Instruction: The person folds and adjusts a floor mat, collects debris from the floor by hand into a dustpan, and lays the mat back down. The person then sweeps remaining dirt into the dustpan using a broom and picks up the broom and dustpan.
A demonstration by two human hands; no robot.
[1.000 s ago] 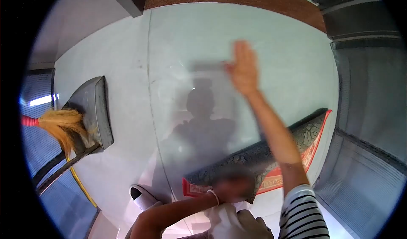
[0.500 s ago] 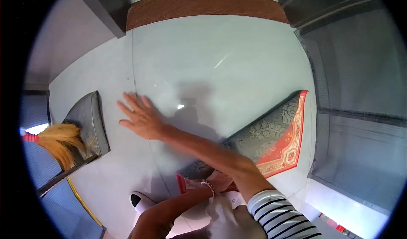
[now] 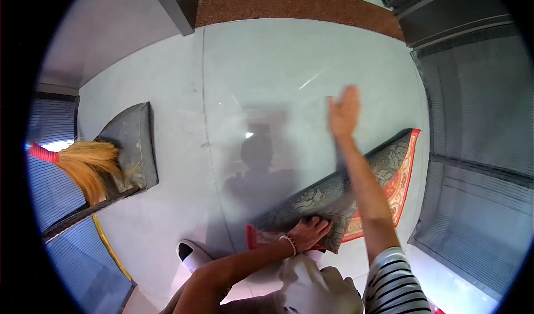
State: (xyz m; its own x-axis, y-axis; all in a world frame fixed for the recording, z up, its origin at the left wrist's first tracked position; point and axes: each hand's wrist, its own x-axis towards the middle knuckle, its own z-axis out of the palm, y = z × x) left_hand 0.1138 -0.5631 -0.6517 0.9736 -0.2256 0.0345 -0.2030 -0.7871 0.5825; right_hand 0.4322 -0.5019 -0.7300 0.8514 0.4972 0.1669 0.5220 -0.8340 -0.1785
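A red patterned mat (image 3: 399,194) lies partly folded over on the pale floor, its grey underside (image 3: 311,198) facing up. My left hand (image 3: 309,233), with a beaded bracelet at the wrist, rests on the folded part near its lower edge; its fingers are somewhat spread and bent over the mat. My right hand (image 3: 344,113) is stretched out above the floor beyond the mat, fingers extended, thumb apart, slightly blurred, holding nothing. The right forearm passes over the mat.
At the left, a broom with yellow bristles (image 3: 89,163) leans at a grey dustpan (image 3: 133,141). A brown threshold strip (image 3: 295,5) crosses the far floor. Glass panels (image 3: 478,102) stand at the right. A light slipper (image 3: 192,255) shows below.
My right hand swept left over the floor and has come back to the right. My left hand stays at the mat's lower part. The view has shifted somewhat.
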